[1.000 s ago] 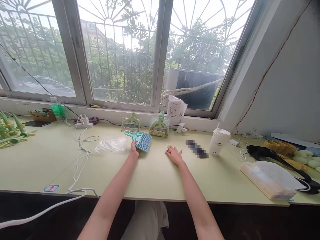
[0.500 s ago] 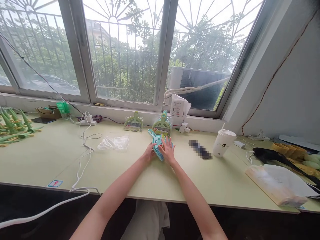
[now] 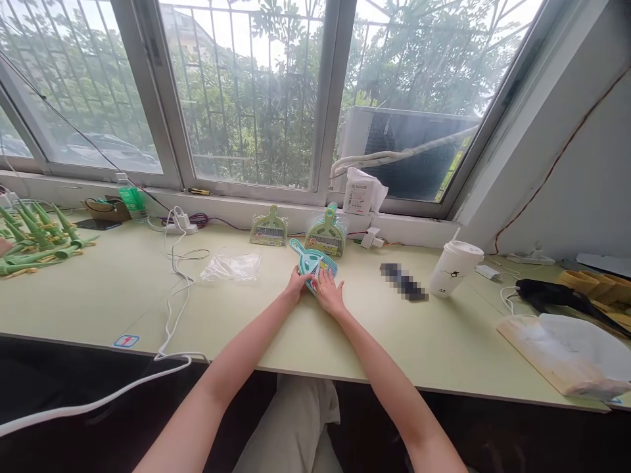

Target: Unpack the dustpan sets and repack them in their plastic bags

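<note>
Two packaged dustpans (image 3: pixel 296 231) behind hands (image 3: pixel 315 289)

A pale green desk (image 3: pixel 98 289) runs beneath daylit barred windows (image 3: pixel 246 98), beside a white wall (image 3: pixel 582 184).
</note>
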Available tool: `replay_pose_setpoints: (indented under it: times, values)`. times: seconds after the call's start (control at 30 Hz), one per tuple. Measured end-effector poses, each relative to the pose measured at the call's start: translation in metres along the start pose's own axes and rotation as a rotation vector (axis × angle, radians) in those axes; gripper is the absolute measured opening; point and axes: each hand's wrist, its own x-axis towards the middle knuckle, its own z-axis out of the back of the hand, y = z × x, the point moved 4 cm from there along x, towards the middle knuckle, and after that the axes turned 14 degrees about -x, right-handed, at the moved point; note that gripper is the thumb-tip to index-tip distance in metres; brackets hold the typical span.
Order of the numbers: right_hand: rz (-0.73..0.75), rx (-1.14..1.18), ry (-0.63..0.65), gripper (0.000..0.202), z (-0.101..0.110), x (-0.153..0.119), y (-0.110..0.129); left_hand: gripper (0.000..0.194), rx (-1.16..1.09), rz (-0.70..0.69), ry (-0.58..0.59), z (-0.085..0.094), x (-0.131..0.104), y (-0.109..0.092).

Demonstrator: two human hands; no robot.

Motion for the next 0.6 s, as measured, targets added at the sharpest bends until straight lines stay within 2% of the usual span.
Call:
replay_pose_setpoints:
  times: [0.17,0.27,0.43,0.6]
  values:
    - [-0.150,0.104,-0.026,0.059,0.003,0.006,-0.015,0.064,-0.008,0.002,-0.018,0.000,-0.003,-0.001]
    - [-0.120,0.077,-0.068,0.058,0.006,0.004,-0.018,0.064,-0.017,0.012,-0.001,-0.001,-0.005,-0.001]
    - [-0.033,0.033,-0.191,0.057,0.014,-0.005,-0.009,0.056,-0.043,0.009,0.023,-0.004,-0.005,-0.001]
    - [-0.111,0.008,-0.289,0.057,0.019,-0.009,-0.008,0.060,-0.049,-0.014,0.077,-0.007,-0.005,0.001]
